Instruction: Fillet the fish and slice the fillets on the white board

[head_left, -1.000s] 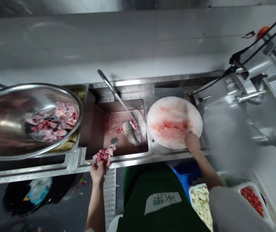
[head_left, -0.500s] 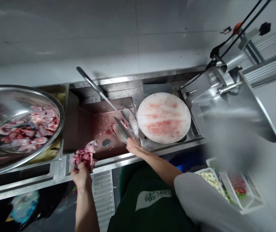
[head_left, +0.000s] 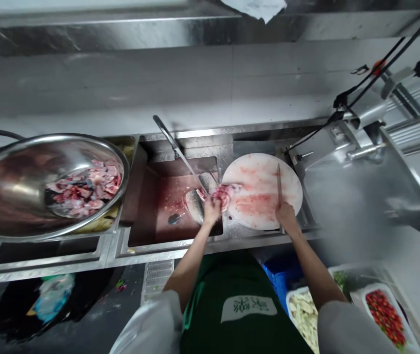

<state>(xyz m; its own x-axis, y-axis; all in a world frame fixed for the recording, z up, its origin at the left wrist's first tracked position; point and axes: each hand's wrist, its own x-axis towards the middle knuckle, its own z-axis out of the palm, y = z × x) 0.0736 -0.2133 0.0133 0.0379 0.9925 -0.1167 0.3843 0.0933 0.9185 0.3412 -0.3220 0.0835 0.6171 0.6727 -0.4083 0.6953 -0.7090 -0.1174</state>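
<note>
My left hand [head_left: 212, 209] grips a bloody fish piece [head_left: 224, 194] over the left edge of a round white cutting board [head_left: 257, 191], which has red smears. My right hand [head_left: 286, 216] is wrapped round the handle of a knife [head_left: 279, 182], its blade pointing away across the board's right part. Silvery fish [head_left: 195, 206] lie in the sink [head_left: 163, 196], left of the board and partly behind my left hand. A hose-like wand with a dark handle [head_left: 165, 132] leans into the sink toward the fish.
At left a large steel bowl [head_left: 14, 191] holds cut fish pieces [head_left: 88, 189]. A metal machine [head_left: 342, 147] stands right of the board. Below right are a blue container [head_left: 283, 280] and a tray of red peppers [head_left: 384, 314]. A black bin [head_left: 11, 314] is at lower left.
My left hand has carried the fish piece right, from the sink's front left edge to the board. My right hand has moved the knife from the sink onto the board. The view has shifted.
</note>
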